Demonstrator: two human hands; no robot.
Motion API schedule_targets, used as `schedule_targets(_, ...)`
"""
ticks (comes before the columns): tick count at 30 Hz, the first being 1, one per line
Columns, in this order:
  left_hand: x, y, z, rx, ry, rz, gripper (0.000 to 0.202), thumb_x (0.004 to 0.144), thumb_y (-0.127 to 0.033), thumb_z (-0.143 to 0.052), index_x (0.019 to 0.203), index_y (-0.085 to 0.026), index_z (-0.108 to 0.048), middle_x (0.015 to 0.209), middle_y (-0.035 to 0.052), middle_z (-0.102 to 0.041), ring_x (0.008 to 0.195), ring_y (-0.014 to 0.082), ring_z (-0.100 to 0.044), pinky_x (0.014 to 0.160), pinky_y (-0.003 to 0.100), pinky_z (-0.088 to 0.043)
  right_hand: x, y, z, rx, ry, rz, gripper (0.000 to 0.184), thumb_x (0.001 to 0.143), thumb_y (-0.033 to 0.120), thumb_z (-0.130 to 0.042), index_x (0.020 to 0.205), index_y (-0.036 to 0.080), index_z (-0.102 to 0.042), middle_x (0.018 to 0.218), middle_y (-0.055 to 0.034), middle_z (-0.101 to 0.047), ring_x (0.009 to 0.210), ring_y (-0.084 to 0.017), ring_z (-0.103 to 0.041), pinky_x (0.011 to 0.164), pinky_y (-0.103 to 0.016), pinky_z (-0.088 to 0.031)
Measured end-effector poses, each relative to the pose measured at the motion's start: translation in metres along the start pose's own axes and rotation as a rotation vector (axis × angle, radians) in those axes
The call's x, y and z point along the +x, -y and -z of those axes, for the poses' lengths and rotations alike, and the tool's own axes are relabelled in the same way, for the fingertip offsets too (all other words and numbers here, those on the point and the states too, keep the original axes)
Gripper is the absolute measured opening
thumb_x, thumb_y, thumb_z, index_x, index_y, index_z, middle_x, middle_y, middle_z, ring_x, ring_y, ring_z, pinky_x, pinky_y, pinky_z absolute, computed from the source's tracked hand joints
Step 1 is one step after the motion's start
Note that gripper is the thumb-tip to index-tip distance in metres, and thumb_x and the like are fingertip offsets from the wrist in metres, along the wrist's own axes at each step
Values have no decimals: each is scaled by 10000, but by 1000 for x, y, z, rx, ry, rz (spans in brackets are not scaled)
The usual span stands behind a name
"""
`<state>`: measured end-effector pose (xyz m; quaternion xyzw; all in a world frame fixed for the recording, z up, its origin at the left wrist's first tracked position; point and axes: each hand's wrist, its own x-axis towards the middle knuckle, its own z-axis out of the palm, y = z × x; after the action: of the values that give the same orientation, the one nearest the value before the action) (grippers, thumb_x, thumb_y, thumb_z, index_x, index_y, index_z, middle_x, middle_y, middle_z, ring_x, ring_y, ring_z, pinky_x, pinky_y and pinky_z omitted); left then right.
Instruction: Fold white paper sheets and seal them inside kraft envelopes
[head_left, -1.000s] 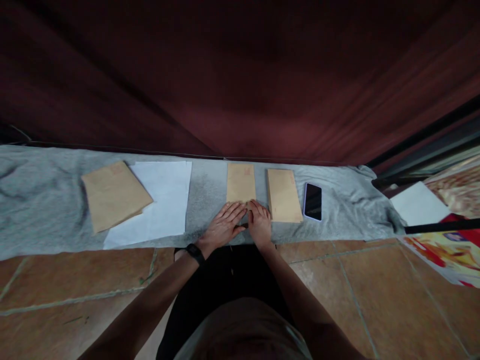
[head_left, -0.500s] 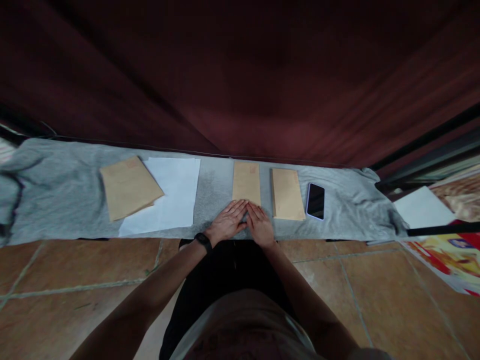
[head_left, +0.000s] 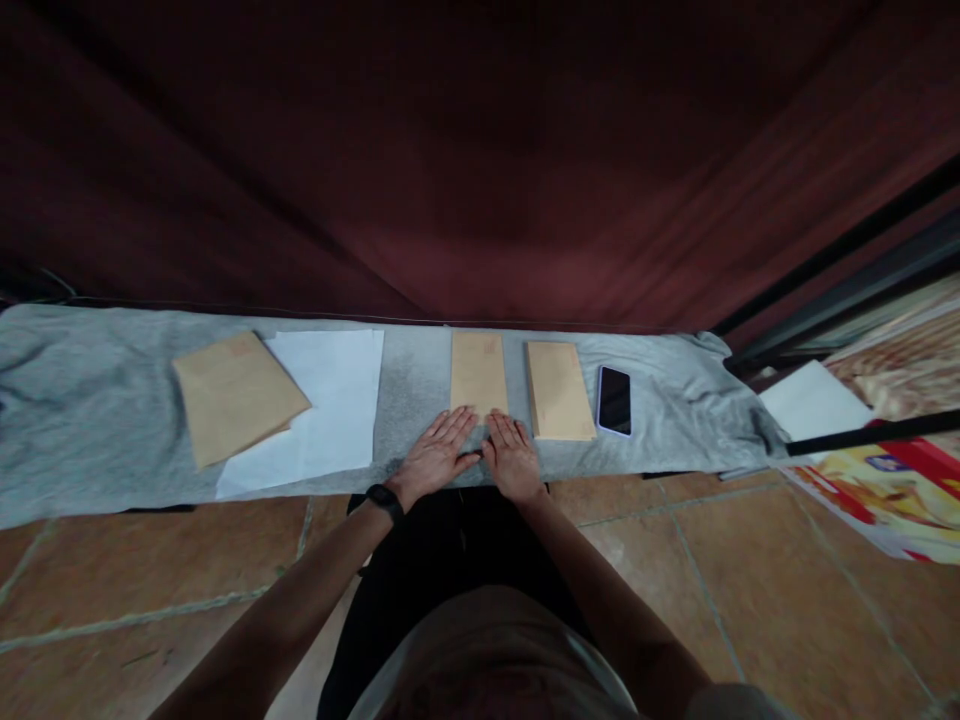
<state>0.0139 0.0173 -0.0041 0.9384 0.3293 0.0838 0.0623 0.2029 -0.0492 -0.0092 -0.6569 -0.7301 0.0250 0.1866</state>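
A brown paper envelope [head_left: 478,372] lies upright in front of me on the grey cloth, with a small reddish print near its far right corner. My left hand [head_left: 437,452], a dark band on its wrist, rests flat with fingers stretched over the envelope's near left end. Flat on the near right end lies my right hand [head_left: 512,455], fingers also stretched out. The envelope's near edge is hidden under both hands. Just to the right sits a stack of brown envelopes [head_left: 560,392].
A phone [head_left: 615,400] lies right of the stack. White paper sheets [head_left: 337,400] and more brown envelopes [head_left: 238,395] overlap on the left. The grey cloth [head_left: 675,420] covers a narrow surface, with a dark red curtain [head_left: 480,240] behind. A colourful box [head_left: 892,485] stands at right.
My hands have moved apart from fingertips touching, each sliding outward along the envelope's near end. The whole view has shifted slightly, so the things on the cloth appear further left.
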Motion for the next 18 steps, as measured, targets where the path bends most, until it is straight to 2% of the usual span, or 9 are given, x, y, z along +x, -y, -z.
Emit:
schedule_targets(11, -10, 3, 5, 16, -9, 51, 689, 1037, -533, -301, 1595, -131, -261, 1643, 152, -317, 1542, 235, -251, 1270, 457, -215, -8, -4, 2, -22, -47, -57, 532, 1054, 361, -426, 1531, 123, -430, 1555, -148, -467, 1443, -262, -450, 1205, -467, -345)
schedule_targets(14, -10, 3, 4, 21, -7, 47, 695, 1036, -537, -303, 1588, -115, -278, 1642, 161, -315, 1544, 237, -244, 1270, 458, -219, -3, 2, 6, -9, -40, -66, 520, 1056, 346, -419, 1524, 119, -440, 1553, -150, -471, 1457, -265, -429, 1210, -476, -335)
schedule_targets(18, -11, 4, 2, 34, -13, 39, 659, 1037, -500, -325, 1574, -119, -323, 1640, 160, -319, 1543, 248, -245, 1270, 466, -220, 9, 20, 5, 36, 19, 25, 500, 1069, 336, -376, 1522, 137, -442, 1580, -116, -440, 1488, -233, -378, 1227, -458, -313)
